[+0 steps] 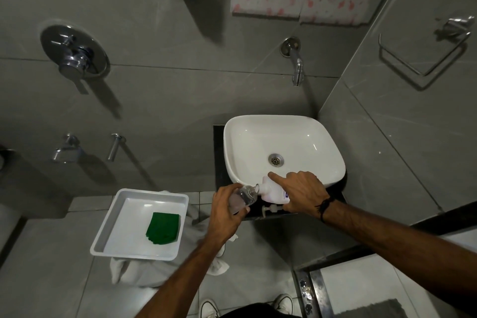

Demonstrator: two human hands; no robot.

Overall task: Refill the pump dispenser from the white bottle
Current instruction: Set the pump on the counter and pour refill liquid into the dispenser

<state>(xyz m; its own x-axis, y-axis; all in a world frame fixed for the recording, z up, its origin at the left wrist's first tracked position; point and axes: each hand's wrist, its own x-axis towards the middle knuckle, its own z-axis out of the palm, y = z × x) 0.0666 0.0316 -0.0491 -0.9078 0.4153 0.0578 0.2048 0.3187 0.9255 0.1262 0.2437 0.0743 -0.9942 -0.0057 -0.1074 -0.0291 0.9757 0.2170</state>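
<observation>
Pouring: white bottle (271, 192) is tipping sideways, its neck meeting the mouth of the clear pump dispenser (242, 197) at the sink (258, 124) front rim.
Grips: left hand (227, 214) is clasping the dispenser; right hand (300, 192) is holding the bottle, forefinger extended.
Pump head (271, 209): lying on the dark counter below.
Room: tray (144, 196) sitting well left.

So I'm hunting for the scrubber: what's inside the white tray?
Inside the white tray lies one green scouring pad, toward its right side; the rest of the floor shows bare. A white cloth hangs out beneath the tray; what the tray rests on is covered.
</observation>
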